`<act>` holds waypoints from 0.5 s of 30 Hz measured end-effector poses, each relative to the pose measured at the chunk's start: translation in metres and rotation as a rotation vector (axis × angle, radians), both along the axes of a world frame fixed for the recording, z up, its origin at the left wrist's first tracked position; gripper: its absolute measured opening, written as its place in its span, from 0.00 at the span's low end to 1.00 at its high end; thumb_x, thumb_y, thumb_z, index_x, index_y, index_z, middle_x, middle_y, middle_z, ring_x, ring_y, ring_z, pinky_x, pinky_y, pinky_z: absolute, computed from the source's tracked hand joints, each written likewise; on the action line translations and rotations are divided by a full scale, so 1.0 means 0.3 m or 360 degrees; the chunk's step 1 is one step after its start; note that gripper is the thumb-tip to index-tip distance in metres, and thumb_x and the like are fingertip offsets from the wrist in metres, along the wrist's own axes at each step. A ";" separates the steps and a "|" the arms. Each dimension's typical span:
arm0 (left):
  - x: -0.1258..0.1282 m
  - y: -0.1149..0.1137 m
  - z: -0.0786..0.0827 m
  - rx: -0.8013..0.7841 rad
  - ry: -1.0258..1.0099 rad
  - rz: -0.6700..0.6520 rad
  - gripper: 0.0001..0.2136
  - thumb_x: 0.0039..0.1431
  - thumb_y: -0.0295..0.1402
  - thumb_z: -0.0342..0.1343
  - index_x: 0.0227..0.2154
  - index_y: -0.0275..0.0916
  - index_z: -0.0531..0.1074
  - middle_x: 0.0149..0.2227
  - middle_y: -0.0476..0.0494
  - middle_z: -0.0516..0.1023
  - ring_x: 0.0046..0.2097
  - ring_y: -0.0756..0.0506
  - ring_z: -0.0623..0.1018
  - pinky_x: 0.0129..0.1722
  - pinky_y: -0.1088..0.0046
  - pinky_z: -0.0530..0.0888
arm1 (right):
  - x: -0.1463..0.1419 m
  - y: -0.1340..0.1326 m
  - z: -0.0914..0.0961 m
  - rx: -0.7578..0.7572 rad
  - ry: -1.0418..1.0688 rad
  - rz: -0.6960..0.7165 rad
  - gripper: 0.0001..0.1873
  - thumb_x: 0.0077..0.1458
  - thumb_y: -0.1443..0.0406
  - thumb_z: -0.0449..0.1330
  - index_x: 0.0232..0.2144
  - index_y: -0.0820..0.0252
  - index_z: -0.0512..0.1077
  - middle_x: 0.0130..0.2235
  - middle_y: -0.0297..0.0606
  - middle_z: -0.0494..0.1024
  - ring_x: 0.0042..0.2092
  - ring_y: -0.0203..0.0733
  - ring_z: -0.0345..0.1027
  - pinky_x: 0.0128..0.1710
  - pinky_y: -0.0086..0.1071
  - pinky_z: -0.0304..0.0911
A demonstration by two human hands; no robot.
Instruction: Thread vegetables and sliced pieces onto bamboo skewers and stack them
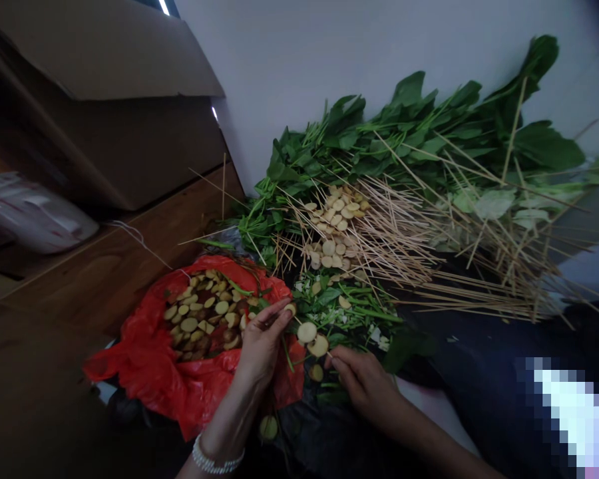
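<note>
Head view: two bare hands work near the middle, a thin skewer [298, 320] slanting between them, just right of a red bag [199, 392].
Left hand [259, 342]: thumb and fingers are drawn together in a pinch on an end slice [290, 309] at the skewer's far left end; whether the stick has pierced it, I cannot tell.
Right hand [367, 380]: fingertips close around the skewer's near right end, with no visible gap.
Threaded slices: a pale slice [307, 332] and a yellower slice [319, 345] sit between the hands, close against each other, faces towards the camera.
Pinch: gripping the end slice by its rim seems wisest, with fingertips clear of the point's path (a slip there would go straight into a finger).
Push: a steady, straight pressure through the centre should suit these firm-looking rounds; twisting or piercing near an edge could split them.
Spacing: a little bare stick at the right hand probably keeps the hold secure.
Supply: loose slices [190, 324] lie in the red bag, on the left; a skewer pile [394, 233] lies far right, before leafy greens [404, 133].
</note>
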State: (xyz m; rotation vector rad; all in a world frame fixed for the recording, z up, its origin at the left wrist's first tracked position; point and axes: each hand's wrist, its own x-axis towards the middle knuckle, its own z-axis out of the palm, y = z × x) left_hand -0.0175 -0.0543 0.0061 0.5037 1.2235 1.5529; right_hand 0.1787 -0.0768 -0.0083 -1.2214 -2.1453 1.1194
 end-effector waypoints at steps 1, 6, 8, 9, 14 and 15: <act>0.004 -0.002 -0.003 0.0011 0.0027 0.0015 0.18 0.39 0.29 0.71 0.37 0.35 0.80 0.32 0.47 0.82 0.32 0.54 0.77 0.36 0.81 0.71 | -0.002 -0.001 0.002 0.0007 0.0002 -0.0004 0.16 0.66 0.61 0.44 0.33 0.56 0.69 0.24 0.29 0.67 0.27 0.35 0.61 0.29 0.28 0.51; 0.023 -0.002 -0.016 0.0085 -0.0111 -0.0104 0.18 0.49 0.37 0.66 0.44 0.40 0.76 0.35 0.46 0.81 0.34 0.51 0.78 0.36 0.77 0.73 | 0.003 0.001 -0.003 0.0037 0.0009 -0.0011 0.16 0.66 0.60 0.44 0.33 0.56 0.69 0.24 0.29 0.67 0.27 0.35 0.61 0.29 0.28 0.51; 0.033 -0.001 -0.018 0.0090 -0.0133 -0.0190 0.16 0.55 0.42 0.60 0.44 0.40 0.76 0.39 0.43 0.82 0.39 0.47 0.79 0.40 0.72 0.74 | 0.006 0.001 -0.005 0.0039 -0.0003 -0.0011 0.16 0.66 0.60 0.44 0.33 0.55 0.70 0.24 0.29 0.68 0.27 0.35 0.61 0.30 0.28 0.52; 0.038 -0.001 -0.017 0.0096 -0.0135 -0.0221 0.16 0.57 0.43 0.57 0.44 0.40 0.75 0.41 0.41 0.82 0.42 0.46 0.79 0.42 0.70 0.74 | 0.007 0.000 -0.005 0.0036 -0.0009 -0.0008 0.16 0.66 0.60 0.44 0.33 0.55 0.70 0.24 0.29 0.68 0.27 0.35 0.61 0.30 0.28 0.52; 0.075 0.002 -0.012 0.0144 -0.0102 -0.0140 0.15 0.55 0.43 0.59 0.38 0.36 0.74 0.37 0.40 0.82 0.39 0.44 0.81 0.44 0.66 0.74 | -0.001 -0.009 0.008 0.0053 0.0017 0.0012 0.16 0.66 0.61 0.43 0.34 0.56 0.69 0.27 0.30 0.71 0.29 0.36 0.65 0.32 0.29 0.53; 0.084 0.003 -0.012 0.0154 -0.0072 -0.0088 0.15 0.55 0.43 0.59 0.37 0.36 0.74 0.36 0.41 0.83 0.38 0.44 0.81 0.43 0.66 0.74 | -0.004 -0.011 0.009 0.0068 0.0033 0.0005 0.16 0.66 0.61 0.43 0.33 0.56 0.69 0.27 0.31 0.72 0.29 0.36 0.66 0.33 0.29 0.53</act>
